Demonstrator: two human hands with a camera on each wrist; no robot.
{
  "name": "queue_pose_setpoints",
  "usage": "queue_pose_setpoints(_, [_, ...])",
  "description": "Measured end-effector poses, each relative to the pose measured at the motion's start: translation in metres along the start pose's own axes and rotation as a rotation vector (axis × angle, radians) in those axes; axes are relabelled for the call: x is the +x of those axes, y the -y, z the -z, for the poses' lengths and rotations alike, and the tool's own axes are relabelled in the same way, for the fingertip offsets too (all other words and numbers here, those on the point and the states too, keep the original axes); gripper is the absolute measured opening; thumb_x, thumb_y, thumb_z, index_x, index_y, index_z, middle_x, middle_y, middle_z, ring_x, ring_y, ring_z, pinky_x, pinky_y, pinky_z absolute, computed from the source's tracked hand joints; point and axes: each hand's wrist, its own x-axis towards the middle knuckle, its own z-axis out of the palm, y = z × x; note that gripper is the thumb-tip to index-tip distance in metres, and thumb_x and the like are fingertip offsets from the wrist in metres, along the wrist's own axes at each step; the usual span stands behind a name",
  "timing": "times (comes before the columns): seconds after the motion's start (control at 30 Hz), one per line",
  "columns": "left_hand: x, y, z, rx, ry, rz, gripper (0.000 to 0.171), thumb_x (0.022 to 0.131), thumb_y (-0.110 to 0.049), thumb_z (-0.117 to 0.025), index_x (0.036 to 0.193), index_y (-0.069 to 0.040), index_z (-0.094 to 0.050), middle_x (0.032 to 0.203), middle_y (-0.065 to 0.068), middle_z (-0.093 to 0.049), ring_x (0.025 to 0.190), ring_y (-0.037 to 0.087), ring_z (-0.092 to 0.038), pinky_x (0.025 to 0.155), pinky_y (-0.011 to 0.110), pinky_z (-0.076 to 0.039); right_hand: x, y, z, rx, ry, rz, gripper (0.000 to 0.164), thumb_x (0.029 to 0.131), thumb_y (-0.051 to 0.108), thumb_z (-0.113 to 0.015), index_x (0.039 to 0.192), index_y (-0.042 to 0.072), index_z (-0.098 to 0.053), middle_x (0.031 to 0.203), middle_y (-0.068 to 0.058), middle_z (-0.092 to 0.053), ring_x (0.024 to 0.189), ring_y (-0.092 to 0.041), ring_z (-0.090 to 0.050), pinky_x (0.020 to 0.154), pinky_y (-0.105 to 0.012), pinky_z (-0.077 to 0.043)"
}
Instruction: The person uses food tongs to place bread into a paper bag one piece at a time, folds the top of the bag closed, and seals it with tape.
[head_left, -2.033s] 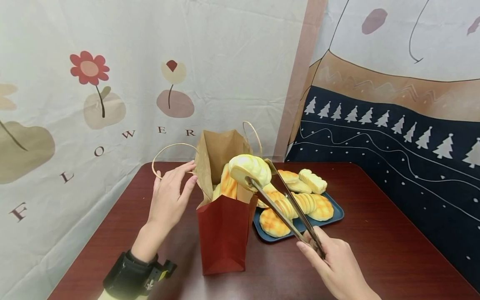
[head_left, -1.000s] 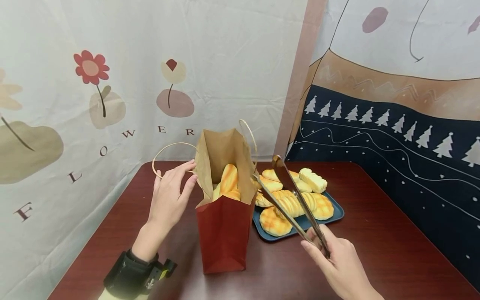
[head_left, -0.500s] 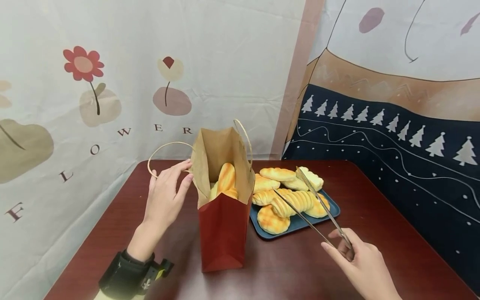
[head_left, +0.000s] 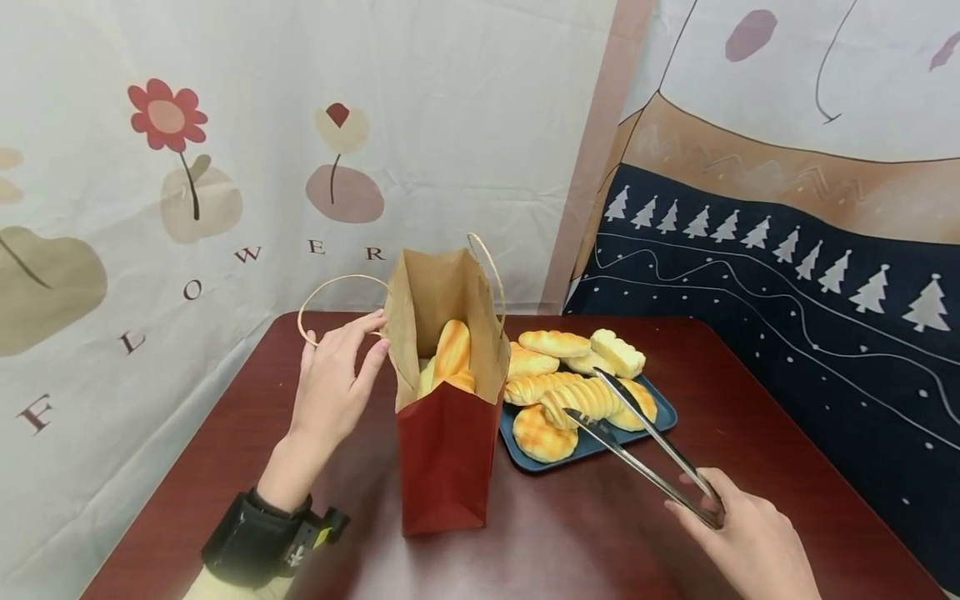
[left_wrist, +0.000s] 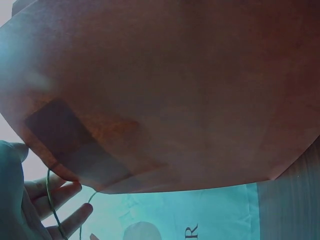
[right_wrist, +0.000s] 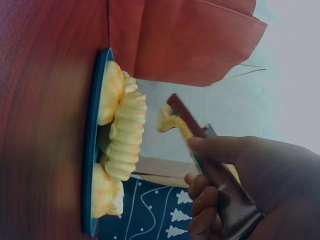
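Observation:
An upright red paper bag [head_left: 444,467] stands mid-table, its brown mouth open, with a long bread [head_left: 453,350] showing inside. My left hand [head_left: 330,387] touches the bag's left rim with fairly straight fingers; a cord handle [left_wrist: 50,200] crosses them in the left wrist view. In my right hand [head_left: 757,533] I grip metal tongs [head_left: 660,482]. The tong arms are spread, their tips over a ridged bread roll [head_left: 581,400] on the blue tray [head_left: 666,410]. From the right wrist view, the ridged roll [right_wrist: 127,137] lies on top of other breads.
Around the ridged roll are several breads: a round bun [head_left: 545,437], a long loaf [head_left: 555,342] and a pale scalloped piece [head_left: 617,353]. The tray sits right of the bag on the dark red table [head_left: 345,492]. Printed cloths [head_left: 465,125] hang behind the table.
The pale bun that the tongs held over the bag is out of them. My right hand and the tongs have moved right and down over the tray. The left hand stays at the rim.

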Motion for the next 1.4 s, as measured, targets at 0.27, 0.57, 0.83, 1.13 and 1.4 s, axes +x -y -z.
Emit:
queue_pose_setpoints(0.27, [0.002,0.0,0.002,0.006,0.016,0.001,0.039,0.098,-0.04,-0.048,0.128,-0.019,-0.058,0.136,-0.003,-0.057,0.126,0.023,-0.05,0.108,0.067,-0.015,0.005,-0.01,0.0,-0.074,0.072,-0.027,0.048,0.077,0.036,-0.075,0.113,0.01,-0.057,0.06,0.004,-0.048,0.057,-0.014,-0.045,0.05,-0.03,-0.033])
queue_pose_setpoints(0.57, [0.0,-0.001,0.002,0.02,0.025,-0.008,0.038,0.097,-0.038,-0.051,0.128,-0.018,-0.059,0.135,-0.003,-0.058,0.126,0.022,-0.05,0.108,0.067,-0.015,0.004,-0.014,-0.001,-0.116,0.069,-0.004,0.043,0.076,0.036,-0.075,0.11,0.015,-0.058,0.062,0.005,-0.049,0.056,-0.015,-0.045,0.048,-0.033,-0.033])
queue_pose_setpoints(0.83, [0.002,-0.001,0.003,0.029,0.027,-0.01,0.038,0.097,-0.038,-0.051,0.127,-0.018,-0.059,0.135,-0.003,-0.058,0.126,0.022,-0.049,0.109,0.067,-0.015,0.01,-0.013,-0.003,-0.105,0.043,0.021,0.048,0.075,0.036,-0.077,0.114,0.017,-0.058,0.082,0.001,-0.066,0.064,-0.015,-0.054,0.05,-0.037,-0.042])
queue_pose_setpoints(1.13, [0.008,0.0,0.003,0.032,0.035,-0.015,0.038,0.097,-0.037,-0.051,0.127,-0.017,-0.059,0.136,-0.002,-0.058,0.126,0.023,-0.049,0.109,0.066,-0.015,0.018,-0.007,-0.013,-0.094,-0.052,0.063,0.045,0.074,0.029,-0.078,0.112,0.013,-0.059,0.085,-0.004,-0.067,0.066,-0.017,-0.056,0.049,-0.039,-0.042])
queue_pose_setpoints(1.4, [0.007,0.001,0.005,0.036,0.049,-0.008,0.038,0.097,-0.039,-0.051,0.128,-0.018,-0.059,0.135,-0.003,-0.058,0.126,0.023,-0.049,0.109,0.067,-0.015,0.02,-0.005,-0.021,-0.099,-0.097,0.092,0.054,0.073,0.026,-0.079,0.119,0.015,-0.054,0.091,-0.011,-0.069,0.066,-0.021,-0.06,0.048,-0.041,-0.044])
